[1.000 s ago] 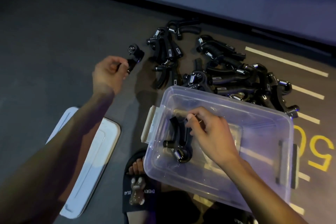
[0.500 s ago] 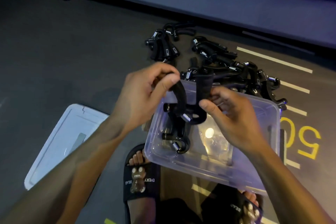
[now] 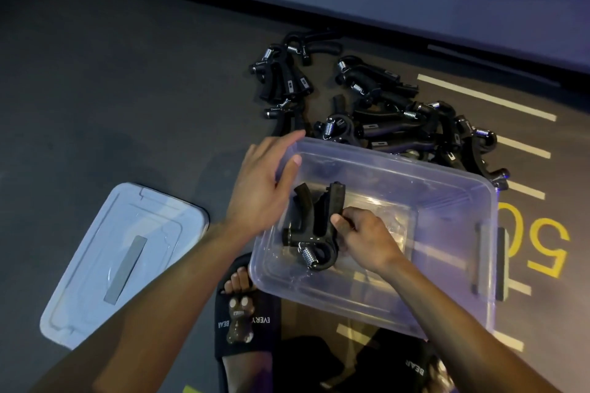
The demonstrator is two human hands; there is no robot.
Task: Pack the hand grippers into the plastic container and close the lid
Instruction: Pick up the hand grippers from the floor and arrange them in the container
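A second ago the left hand (image 3: 261, 188) was lifting a hand gripper off the floor at 10 o'clock while the right hand (image 3: 367, 239) settled another in the plastic container (image 3: 399, 303); half a second ago both hands held the new one above the rim. Now that gripper is down inside, so I judge two hand grippers in the container (image 3: 314, 226), stacked at its 9 o'clock end. The right hand's fingers curl round a handle of the upper one, seating it. The left hand has let go: its fingers lie fairly straight over the rim at the 10 o'clock corner, thumb inside, steadying the box.

The pile of hand grippers (image 3: 399, 115) waits on the floor at 12 to 2 o'clock, touching the far wall, so the packing is barely begun. The lid (image 3: 127, 258) lies flat at 8 o'clock, well apart.

The surface is a dark floor (image 3: 95, 105) with white stripes and yellow digits at 3 o'clock. A black slide sandal (image 3: 245, 322) shows at 6 o'clock. The room is dim, with a pale wall base at 12 o'clock.
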